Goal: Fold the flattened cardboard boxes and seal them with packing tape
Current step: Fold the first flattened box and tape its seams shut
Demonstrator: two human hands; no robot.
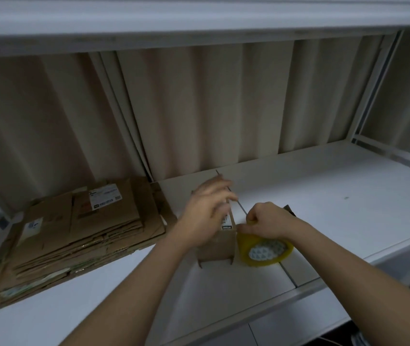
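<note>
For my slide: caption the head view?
Left hand steadies small box; right hand pulls yellow tape roll.

The flattened cardboard stack (pixel 74 228) crowds the shelf's (pixel 323 196) left; its right side lies open.
</note>
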